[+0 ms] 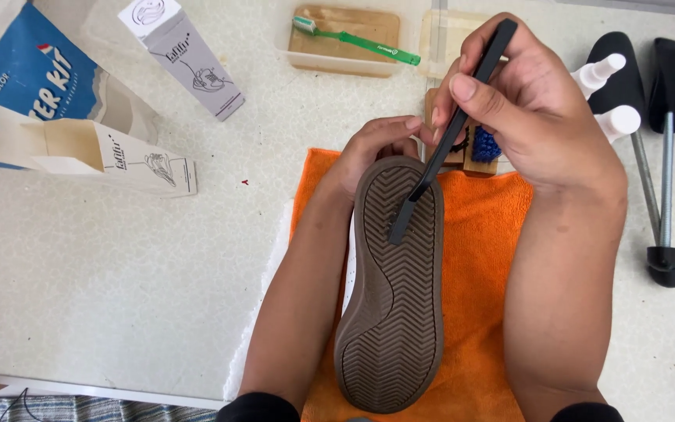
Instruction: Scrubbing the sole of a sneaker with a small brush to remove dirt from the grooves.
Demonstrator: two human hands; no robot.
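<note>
A shoe (394, 305) lies sole-up over an orange cloth (482, 258), its brown zigzag tread facing me and a strip of white upper showing at its left side. My left hand (375, 152) grips the shoe's far end, fingers curled over the toe. My right hand (525, 101) pinches a thin black stick tool (451, 133) like a pen. The tool's lower tip rests on the tread near the sole's upper middle.
Two wooden brushes (478, 148) sit behind the shoe, one with blue bristles. A green toothbrush (361, 41) lies in a clear tray. Black shoe trees (658, 117) stand at the right. Two open cardboard boxes (87, 148) and a blue package (33, 70) lie at the left.
</note>
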